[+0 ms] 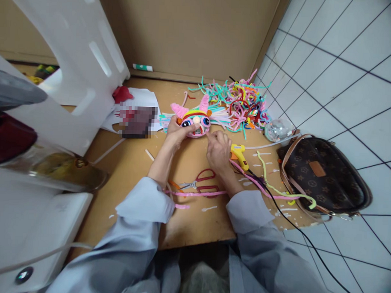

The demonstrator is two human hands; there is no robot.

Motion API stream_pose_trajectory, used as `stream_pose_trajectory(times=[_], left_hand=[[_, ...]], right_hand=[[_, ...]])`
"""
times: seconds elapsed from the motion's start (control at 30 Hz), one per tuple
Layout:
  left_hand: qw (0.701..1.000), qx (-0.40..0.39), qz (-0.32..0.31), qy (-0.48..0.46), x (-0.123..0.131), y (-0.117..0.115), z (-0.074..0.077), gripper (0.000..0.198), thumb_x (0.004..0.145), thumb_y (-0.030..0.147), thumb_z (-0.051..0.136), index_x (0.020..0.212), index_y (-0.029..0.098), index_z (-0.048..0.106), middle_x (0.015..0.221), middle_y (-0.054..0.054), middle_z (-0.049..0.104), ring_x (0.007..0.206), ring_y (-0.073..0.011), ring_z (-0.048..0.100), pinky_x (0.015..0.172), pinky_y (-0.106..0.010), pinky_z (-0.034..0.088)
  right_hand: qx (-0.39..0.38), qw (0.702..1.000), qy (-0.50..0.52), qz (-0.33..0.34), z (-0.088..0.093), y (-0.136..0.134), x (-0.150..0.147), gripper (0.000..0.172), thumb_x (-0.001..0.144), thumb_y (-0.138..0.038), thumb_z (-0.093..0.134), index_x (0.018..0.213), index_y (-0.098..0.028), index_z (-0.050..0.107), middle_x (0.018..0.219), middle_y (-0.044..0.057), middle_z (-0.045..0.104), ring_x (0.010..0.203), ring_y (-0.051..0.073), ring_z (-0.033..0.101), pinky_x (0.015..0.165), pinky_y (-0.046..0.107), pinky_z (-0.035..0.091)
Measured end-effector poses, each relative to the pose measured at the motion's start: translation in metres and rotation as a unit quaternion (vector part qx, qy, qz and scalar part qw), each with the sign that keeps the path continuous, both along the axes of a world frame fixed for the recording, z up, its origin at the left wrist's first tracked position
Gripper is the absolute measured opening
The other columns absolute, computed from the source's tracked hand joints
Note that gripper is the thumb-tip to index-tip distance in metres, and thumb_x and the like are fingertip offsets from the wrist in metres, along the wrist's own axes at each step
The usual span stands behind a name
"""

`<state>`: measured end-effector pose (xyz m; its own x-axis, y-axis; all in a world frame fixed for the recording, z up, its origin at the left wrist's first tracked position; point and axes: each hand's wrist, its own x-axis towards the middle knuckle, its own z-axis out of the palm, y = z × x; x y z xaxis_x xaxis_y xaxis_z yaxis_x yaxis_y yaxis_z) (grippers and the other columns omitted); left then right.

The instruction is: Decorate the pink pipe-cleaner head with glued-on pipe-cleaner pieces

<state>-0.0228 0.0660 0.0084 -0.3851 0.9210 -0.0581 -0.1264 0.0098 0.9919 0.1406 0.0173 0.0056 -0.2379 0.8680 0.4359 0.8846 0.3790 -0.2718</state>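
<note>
Head view: pipe-cleaner animal face in the left hand, right hand at its edge

The animal face is held up over the near-middle of the surface. The left hand grips it from its left side, thumb laid across the front below the nose. The right hand is curled, fingertips at the face's lower right edge; whether they pinch anything I cannot tell.

Much of the face looks done: pink ears, large eyes, the nose and a red-and-yellow headband are all in place. The lower edge, where the fingers meet, seems to be the part being worked on. What else is left cannot be judged, as the thumb hides some of the front.

Plenty of material lies loose. Behind and right of the face is a tangled heap of coloured pipe cleaners. Nearer the wearer than the face lie red-handled scissors and a long pink pipe cleaner; to its right and nearer is a yellow hot glue gun.
</note>
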Motion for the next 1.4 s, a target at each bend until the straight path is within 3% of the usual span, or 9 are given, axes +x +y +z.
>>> stream_pose_trajectory(times=[0.23, 0.4, 0.57, 0.8, 1.07, 1.4], left_hand=[[1.0, -0.003, 0.018, 0.005, 0.002, 0.005, -0.006, 0.065, 0.039, 0.034, 0.091, 0.088, 0.023, 0.051, 0.087, 0.002, 0.063, 0.081, -0.0166, 0.062, 0.071, -0.029, 0.057], [1.0, -0.007, 0.022, 0.007, 0.001, 0.006, -0.006, 0.066, 0.038, 0.034, 0.092, 0.087, 0.024, 0.05, 0.088, 0.002, 0.062, 0.079, -0.0157, 0.06, 0.07, -0.029, 0.056], [1.0, -0.012, -0.002, 0.012, -0.003, 0.003, -0.006, 0.067, 0.04, 0.037, 0.093, 0.088, 0.023, 0.049, 0.088, 0.002, 0.06, 0.078, -0.0152, 0.06, 0.071, -0.029, 0.056], [1.0, 0.001, 0.01, 0.027, -0.002, 0.003, -0.01, 0.067, 0.044, 0.039, 0.092, 0.095, 0.022, 0.051, 0.091, 0.002, 0.064, 0.081, -0.016, 0.063, 0.074, -0.03, 0.058], [0.999, -0.007, 0.014, 0.045, 0.0, 0.003, -0.011, 0.066, 0.046, 0.038, 0.092, 0.097, 0.022, 0.052, 0.093, 0.0, 0.063, 0.087, -0.0194, 0.065, 0.077, -0.033, 0.059], [0.999, 0.0, 0.011, 0.032, 0.002, 0.002, -0.009, 0.065, 0.046, 0.036, 0.091, 0.097, 0.023, 0.053, 0.092, 0.001, 0.063, 0.086, -0.0179, 0.064, 0.074, -0.029, 0.058]], right_hand=[[-0.031, 0.996, 0.086, -0.019, 0.004, 0.016, -0.006, 0.037, 0.102, -0.021, 0.041, 0.116, -0.02, 0.076, 0.112, 0.012, 0.069, 0.107, 0.026, 0.057, 0.092, 0.037, 0.041], [-0.03, 0.996, 0.078, -0.03, 0.014, 0.024, -0.011, 0.029, 0.099, -0.02, 0.048, 0.102, -0.019, 0.076, 0.109, 0.012, 0.07, 0.109, 0.027, 0.059, 0.094, 0.037, 0.041], [-0.052, 0.997, 0.019, -0.047, 0.022, 0.026, -0.017, 0.028, 0.101, -0.021, 0.046, 0.103, -0.019, 0.074, 0.114, 0.012, 0.069, 0.11, 0.026, 0.059, 0.096, 0.037, 0.04], [-0.038, 0.997, 0.06, -0.037, 0.021, 0.03, -0.02, 0.019, 0.098, -0.02, 0.053, 0.092, -0.018, 0.071, 0.105, 0.01, 0.069, 0.106, 0.026, 0.059, 0.097, 0.038, 0.037], [-0.03, 0.998, 0.049, -0.039, 0.019, 0.03, -0.021, 0.017, 0.097, -0.019, 0.052, 0.092, -0.019, 0.069, 0.105, 0.01, 0.069, 0.105, 0.026, 0.059, 0.095, 0.038, 0.037], [-0.048, 0.998, 0.022, -0.043, 0.022, 0.03, -0.021, 0.016, 0.098, -0.018, 0.052, 0.093, -0.019, 0.067, 0.106, 0.01, 0.068, 0.106, 0.026, 0.059, 0.096, 0.039, 0.037]])
